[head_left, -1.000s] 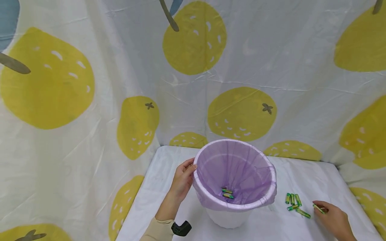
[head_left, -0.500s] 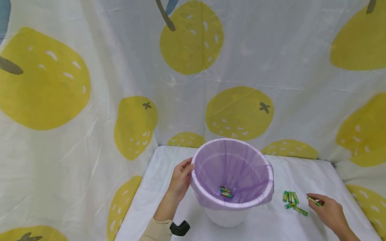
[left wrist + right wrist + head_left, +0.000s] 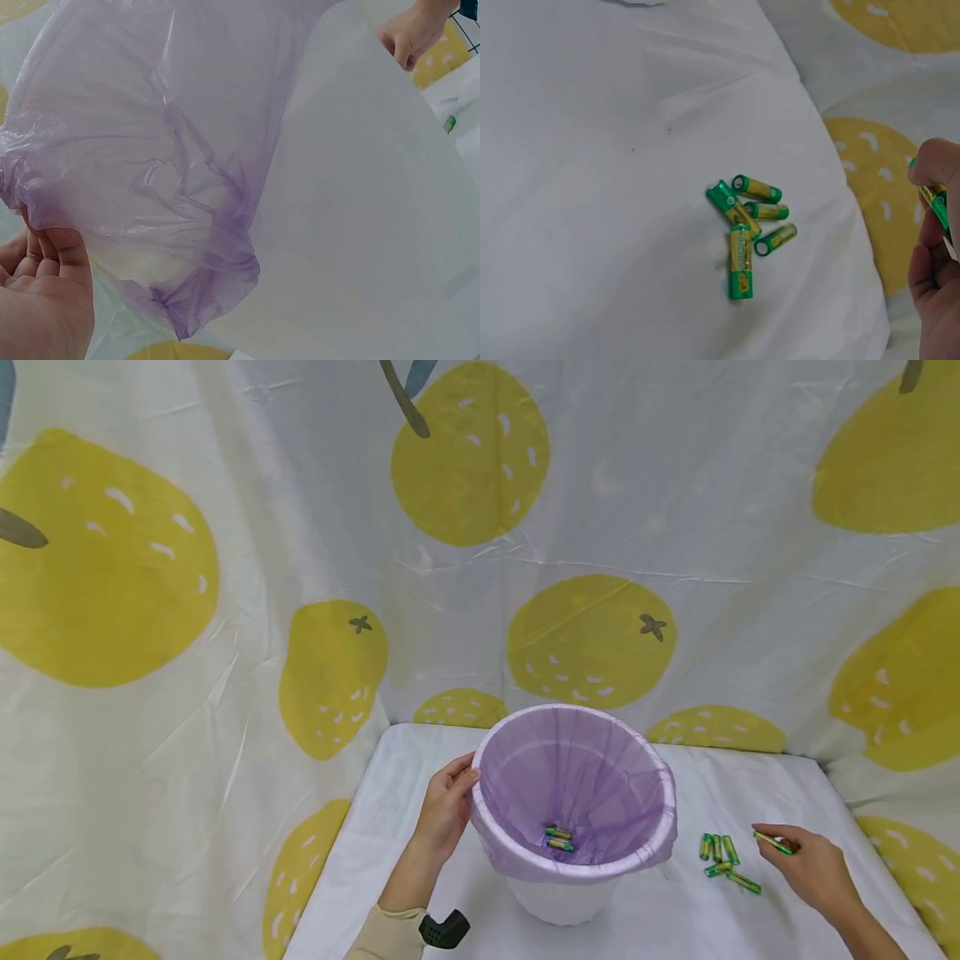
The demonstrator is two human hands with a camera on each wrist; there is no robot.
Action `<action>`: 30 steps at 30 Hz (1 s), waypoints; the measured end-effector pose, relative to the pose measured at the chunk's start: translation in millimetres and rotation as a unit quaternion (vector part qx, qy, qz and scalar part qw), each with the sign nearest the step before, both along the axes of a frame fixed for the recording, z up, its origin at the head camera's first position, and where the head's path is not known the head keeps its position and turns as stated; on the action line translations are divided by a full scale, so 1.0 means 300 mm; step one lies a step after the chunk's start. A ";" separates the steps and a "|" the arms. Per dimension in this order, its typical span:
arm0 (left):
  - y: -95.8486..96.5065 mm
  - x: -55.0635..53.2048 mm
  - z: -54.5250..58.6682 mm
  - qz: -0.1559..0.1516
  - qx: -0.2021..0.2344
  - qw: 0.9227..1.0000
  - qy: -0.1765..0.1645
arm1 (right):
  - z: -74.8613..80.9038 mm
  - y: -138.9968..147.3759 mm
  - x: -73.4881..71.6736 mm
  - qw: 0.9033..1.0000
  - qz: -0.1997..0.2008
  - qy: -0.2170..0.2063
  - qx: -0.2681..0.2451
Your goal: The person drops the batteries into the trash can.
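Observation:
A white trash can (image 3: 562,902) lined with a translucent purple bag (image 3: 517,752) stands on the white-covered table. My left hand (image 3: 444,806) grips its rim at the left side, thumb over the edge; in the left wrist view the fingers (image 3: 56,251) curl under the bag's folded hem. Several green-and-gold batteries (image 3: 559,843) lie at the bottom inside the bag. On the right, my right hand (image 3: 813,864) pinches one battery (image 3: 774,842) between thumb and fingers, raised beside a small group of loose batteries (image 3: 741,259) on the cloth.
The white cloth-covered table (image 3: 667,927) ends at the right near a hanging curtain (image 3: 720,635) printed with yellow fruit, which also rises behind and to the left. The can stands between my two hands.
My right hand has lifted slightly and moved left with the battery, away from the table's front. My left hand keeps its hold on the rim; the head view has shifted a little.

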State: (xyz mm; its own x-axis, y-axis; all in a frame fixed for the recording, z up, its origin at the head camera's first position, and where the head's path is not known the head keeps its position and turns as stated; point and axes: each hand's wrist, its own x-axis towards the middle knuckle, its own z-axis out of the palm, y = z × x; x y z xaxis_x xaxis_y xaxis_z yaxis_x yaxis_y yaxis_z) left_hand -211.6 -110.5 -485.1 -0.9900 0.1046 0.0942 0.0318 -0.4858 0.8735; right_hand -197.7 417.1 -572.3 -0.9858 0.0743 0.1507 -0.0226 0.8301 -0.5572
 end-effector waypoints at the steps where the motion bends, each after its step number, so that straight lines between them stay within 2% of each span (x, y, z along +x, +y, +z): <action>1: -0.001 0.000 0.000 0.000 0.001 1.000 0.000 | 0.007 -0.003 -0.001 1.000 0.003 -0.001 -0.001; 9: -0.002 -0.001 0.001 -0.005 0.005 1.000 0.005 | 0.048 -0.022 -0.019 1.000 0.017 0.010 -0.011; 20: -0.003 0.002 -0.006 -0.007 0.007 1.000 0.007 | 0.077 -0.037 -0.028 0.999 0.031 0.022 -0.024; 26: -0.002 0.002 -0.004 -0.005 0.009 1.000 0.007 | 0.121 -0.055 -0.029 0.997 0.054 0.029 -0.036; 30: -0.004 0.002 -0.002 -0.006 0.009 1.000 0.005 | 0.154 -0.073 -0.029 0.995 0.072 0.052 -0.042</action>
